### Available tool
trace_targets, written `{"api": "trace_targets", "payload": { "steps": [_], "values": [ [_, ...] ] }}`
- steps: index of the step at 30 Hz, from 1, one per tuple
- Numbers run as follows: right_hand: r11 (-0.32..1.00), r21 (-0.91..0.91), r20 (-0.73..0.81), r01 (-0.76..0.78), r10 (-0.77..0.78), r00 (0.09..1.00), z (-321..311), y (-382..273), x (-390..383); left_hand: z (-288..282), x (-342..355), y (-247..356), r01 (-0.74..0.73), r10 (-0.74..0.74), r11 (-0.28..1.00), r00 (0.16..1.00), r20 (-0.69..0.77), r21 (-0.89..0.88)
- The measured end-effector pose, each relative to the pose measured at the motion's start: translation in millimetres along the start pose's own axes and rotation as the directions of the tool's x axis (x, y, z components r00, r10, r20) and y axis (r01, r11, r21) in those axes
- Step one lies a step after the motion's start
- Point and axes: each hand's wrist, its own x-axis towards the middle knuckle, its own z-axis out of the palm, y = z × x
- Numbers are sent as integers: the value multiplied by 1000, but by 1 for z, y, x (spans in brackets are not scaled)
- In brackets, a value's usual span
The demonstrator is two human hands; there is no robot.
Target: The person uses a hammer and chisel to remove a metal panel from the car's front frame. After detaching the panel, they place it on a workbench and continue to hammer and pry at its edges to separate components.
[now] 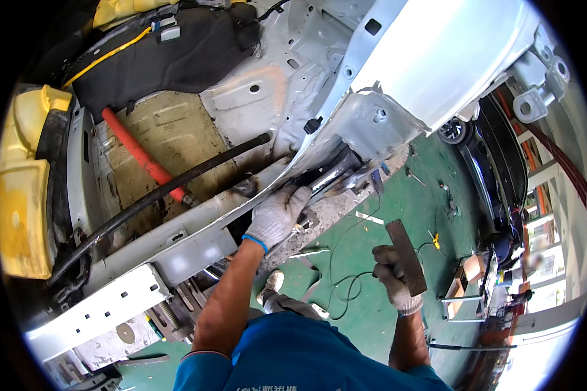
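Observation:
My left hand [277, 218], in a pale work glove with a blue cuff, is closed at the lower edge of a bare car body's sill [202, 238]. A shiny metal piece [334, 174] lies in the sill opening just beyond its fingers. What these fingers grip is hidden. Over the floor to the right, my right hand [392, 287], in a dirty pale glove, is wrapped round a flat, brownish rectangular bar [406, 254]. This bar stands apart from the car body.
Inside the body lie a red cylinder [137, 153] and a long black bar [156, 192]. A white perforated beam [104, 309] is at the lower left. Cables [349, 287] trail over the green floor. A dark car [496, 169] and a cart [466, 293] stand to the right.

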Motion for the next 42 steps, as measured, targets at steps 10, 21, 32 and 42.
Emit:
{"api": "trace_targets", "payload": {
  "steps": [10, 21, 32, 42],
  "values": [
    [979, -167, 104, 116, -99, 990, 2, -3, 24, 29, 8, 10, -159, 152, 987, 930, -334, 5],
    [995, -42, 233, -85, 92, 968, -11, -46, 39, 47, 18, 12, -243, 185, 969, 850, -493, -55],
    [971, -233, 273, 58, 8, 962, -5, -84, 58, 42, 21, 21, -254, 177, 960, 880, -441, -120],
    [932, -356, 226, 69, 14, 974, 6, -110, 76, 57, 32, -1, -227, 89, 893, 936, -340, -389]
  ]
}}
